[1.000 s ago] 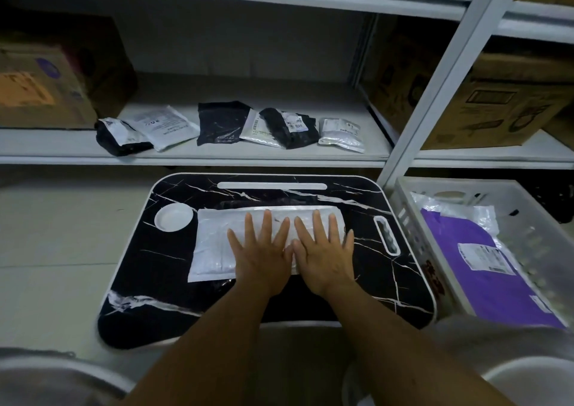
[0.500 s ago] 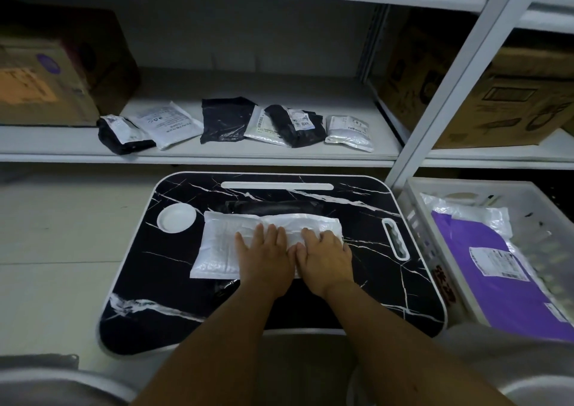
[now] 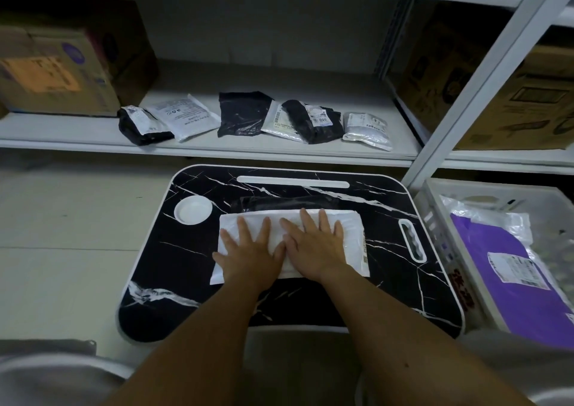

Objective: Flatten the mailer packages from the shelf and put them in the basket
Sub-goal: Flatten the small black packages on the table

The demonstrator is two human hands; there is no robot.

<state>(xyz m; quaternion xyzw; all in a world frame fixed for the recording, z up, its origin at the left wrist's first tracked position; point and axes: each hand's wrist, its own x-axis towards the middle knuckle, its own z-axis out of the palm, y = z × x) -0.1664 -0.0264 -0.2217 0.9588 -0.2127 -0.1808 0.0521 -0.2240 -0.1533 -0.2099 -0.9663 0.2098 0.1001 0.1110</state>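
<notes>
A white padded mailer (image 3: 354,244) lies flat on the black marble-patterned lap desk (image 3: 174,250). My left hand (image 3: 248,250) presses on its left half with fingers spread straight. My right hand (image 3: 316,244) presses on its middle, fingers straight, thumb touching the left hand. Several more mailers lie on the white shelf (image 3: 93,129) behind the desk: a black crumpled one (image 3: 139,124), a white one (image 3: 186,119), a black one (image 3: 242,113), a black one with a label (image 3: 310,119) and a silver one (image 3: 366,130). The white basket (image 3: 435,219) at the right holds a purple mailer (image 3: 509,281).
Cardboard boxes stand on the shelf at the left (image 3: 56,70) and behind the white upright post (image 3: 484,73) at the right (image 3: 528,101). A white round cup recess (image 3: 193,210) sits in the desk's far left corner. Light floor lies to the left of the desk.
Both hands drew back toward me over the mailer with fingers bent, then slid forward again and flattened out with fingers spread. The mailer stayed on the desk.
</notes>
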